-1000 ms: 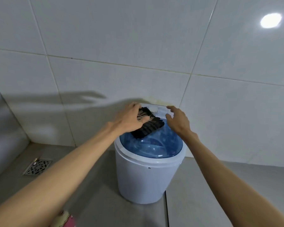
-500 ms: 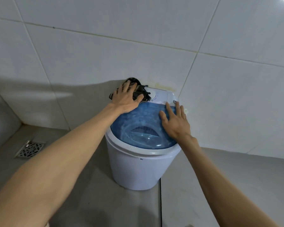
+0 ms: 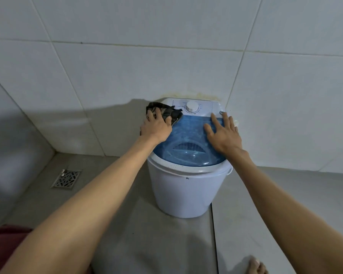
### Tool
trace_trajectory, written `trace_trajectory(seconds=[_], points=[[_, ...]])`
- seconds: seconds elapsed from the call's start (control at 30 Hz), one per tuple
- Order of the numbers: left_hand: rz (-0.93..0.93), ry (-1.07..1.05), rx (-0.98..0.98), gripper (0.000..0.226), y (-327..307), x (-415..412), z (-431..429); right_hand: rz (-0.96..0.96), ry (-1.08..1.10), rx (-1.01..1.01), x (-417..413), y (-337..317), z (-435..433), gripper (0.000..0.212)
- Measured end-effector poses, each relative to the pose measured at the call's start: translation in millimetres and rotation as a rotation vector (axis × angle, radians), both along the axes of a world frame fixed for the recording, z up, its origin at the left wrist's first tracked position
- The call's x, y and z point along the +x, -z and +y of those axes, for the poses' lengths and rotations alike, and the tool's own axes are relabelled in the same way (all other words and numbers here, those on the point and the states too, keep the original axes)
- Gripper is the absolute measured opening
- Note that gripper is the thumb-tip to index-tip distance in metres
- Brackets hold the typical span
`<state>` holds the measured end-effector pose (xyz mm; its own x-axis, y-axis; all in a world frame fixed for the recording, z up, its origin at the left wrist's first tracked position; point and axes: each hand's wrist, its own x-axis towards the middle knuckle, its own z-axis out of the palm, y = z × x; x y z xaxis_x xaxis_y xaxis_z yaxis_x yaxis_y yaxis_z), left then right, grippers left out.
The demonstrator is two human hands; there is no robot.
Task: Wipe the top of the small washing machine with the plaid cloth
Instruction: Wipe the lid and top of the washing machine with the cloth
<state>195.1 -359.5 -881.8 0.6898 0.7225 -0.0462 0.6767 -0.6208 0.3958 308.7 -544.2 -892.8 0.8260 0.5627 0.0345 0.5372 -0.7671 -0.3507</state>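
The plaid cloth (image 3: pixel 163 113) sits under the left hand (image 3: pixel 156 126), pressed on the washing machine (image 3: pixel 184 188) top's back corner. The right hand (image 3: pixel 224 133) lies flat, fingers spread, on the blue lid (image 3: pixel 188 139) beside it.

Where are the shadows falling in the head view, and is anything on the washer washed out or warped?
Head view: soft light; a broad shadow lies on the tiled wall left of the washing machine. No glare on its blue lid; the dial reads clearly. Wide-angle bending curves the tile lines and stretches both forearms. The left hand on the plaid cloth and the right hand look sharp.
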Motion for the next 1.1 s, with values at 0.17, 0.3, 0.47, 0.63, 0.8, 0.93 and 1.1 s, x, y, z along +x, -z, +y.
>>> trace_trajectory(seconds=[0.17,0.3,0.47,0.63,0.8,0.93,1.1], points=[[0.001,-0.015,0.018,0.067,4.5,-38.9,-33.2,0.016,0.000,-0.010,-2.0,-2.4,-1.2,0.064],[-0.064,-0.099,0.037,0.069,8.8,-59.6,-62.1,0.022,0.001,-0.009,-4.1,-4.5,-1.8,0.065],[-0.170,-0.145,0.028,0.074,20.5,-76.5,-109.9,0.026,-0.003,-0.005,-6.7,-6.8,-1.5,0.065],[-0.217,-0.209,-0.014,0.074,24.0,-70.7,-132.8,0.033,0.002,0.003,-7.3,-6.7,-0.5,0.064],[-0.162,-0.246,-0.014,0.074,14.7,-59.2,-96.1,0.038,-0.010,-0.007,-5.9,-5.8,0.3,0.065],[-0.088,-0.210,-0.013,0.069,7.2,-45.4,-52.7,0.031,-0.003,0.003,-7.8,-6.5,-0.1,0.064],[-0.016,-0.199,-0.085,0.069,-1.4,-10.2,-9.7,0.013,0.000,0.008,-7.9,-5.8,0.9,0.063]])
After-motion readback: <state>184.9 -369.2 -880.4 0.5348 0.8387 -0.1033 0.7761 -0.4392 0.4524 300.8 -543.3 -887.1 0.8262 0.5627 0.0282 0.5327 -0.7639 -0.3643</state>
